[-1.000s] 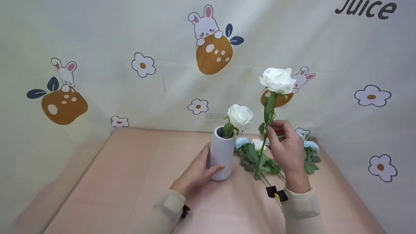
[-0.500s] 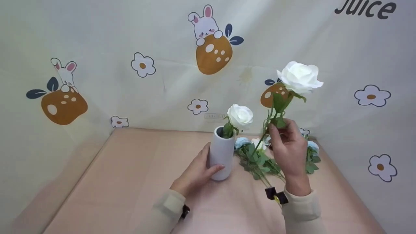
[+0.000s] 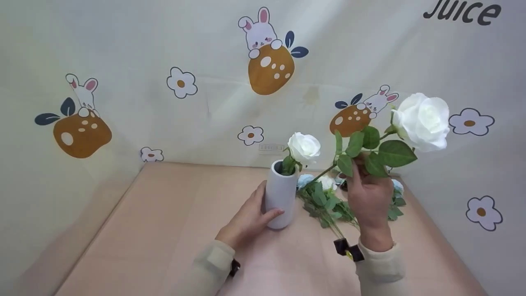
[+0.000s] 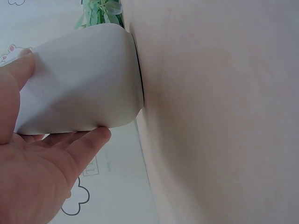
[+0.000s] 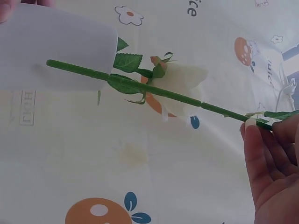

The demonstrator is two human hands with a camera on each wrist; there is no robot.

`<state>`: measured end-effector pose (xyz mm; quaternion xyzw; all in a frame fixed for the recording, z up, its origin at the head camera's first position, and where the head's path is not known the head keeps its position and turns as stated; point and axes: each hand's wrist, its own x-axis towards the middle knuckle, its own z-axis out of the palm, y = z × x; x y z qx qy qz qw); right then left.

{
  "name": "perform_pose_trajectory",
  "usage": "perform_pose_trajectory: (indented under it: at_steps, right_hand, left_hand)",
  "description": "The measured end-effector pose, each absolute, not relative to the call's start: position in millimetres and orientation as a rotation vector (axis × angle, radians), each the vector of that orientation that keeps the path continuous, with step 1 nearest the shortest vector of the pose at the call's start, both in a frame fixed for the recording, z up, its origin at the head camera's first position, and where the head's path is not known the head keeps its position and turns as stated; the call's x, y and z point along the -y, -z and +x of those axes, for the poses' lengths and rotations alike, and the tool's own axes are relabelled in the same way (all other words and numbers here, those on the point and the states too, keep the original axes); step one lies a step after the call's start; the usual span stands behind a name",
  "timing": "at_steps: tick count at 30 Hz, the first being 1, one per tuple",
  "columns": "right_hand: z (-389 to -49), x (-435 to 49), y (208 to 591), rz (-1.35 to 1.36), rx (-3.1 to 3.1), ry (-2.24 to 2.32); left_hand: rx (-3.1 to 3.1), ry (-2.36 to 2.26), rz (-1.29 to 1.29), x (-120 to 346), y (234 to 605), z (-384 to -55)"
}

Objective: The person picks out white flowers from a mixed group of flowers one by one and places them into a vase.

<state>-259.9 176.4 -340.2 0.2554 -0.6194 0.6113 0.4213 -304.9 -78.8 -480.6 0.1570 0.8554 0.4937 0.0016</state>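
Observation:
My left hand (image 3: 248, 216) grips a white vase (image 3: 280, 199) that stands upright on the table, thumb across its front. In the left wrist view the vase (image 4: 88, 79) lies between thumb and fingers. One white rose (image 3: 304, 148) stands in the vase, leaning right. My right hand (image 3: 372, 199) pinches a second white rose (image 3: 422, 121) by its leafy upper stem, right of the vase. This rose tilts with its bloom to the upper right. In the right wrist view its green stem (image 5: 173, 95) slants past the vase, its bare lower end overlapping the vase wall.
Behind and under my right arm lie several artificial flowers, with a blue bloom (image 3: 305, 181), a white bloom (image 3: 327, 183) and green leaves (image 3: 328, 203). The pink table (image 3: 164, 230) ends at a cloth backdrop (image 3: 205, 111) with printed rabbits.
The rose in my right hand has tipped over to the right, its bloom swinging right and its stem's lower end moving left toward the vase. My left hand and the vase stay put.

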Motion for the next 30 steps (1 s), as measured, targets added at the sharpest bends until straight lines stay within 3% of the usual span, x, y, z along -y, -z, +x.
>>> perform_pose_trajectory:
  at_steps: [30]
  right_hand:
    - [-247.2, -163.5, 334.5, 0.7, 1.323, -1.526]
  left_hand:
    - [-2.675, -1.562, 0.476, 78.3, 479.5, -305.5]
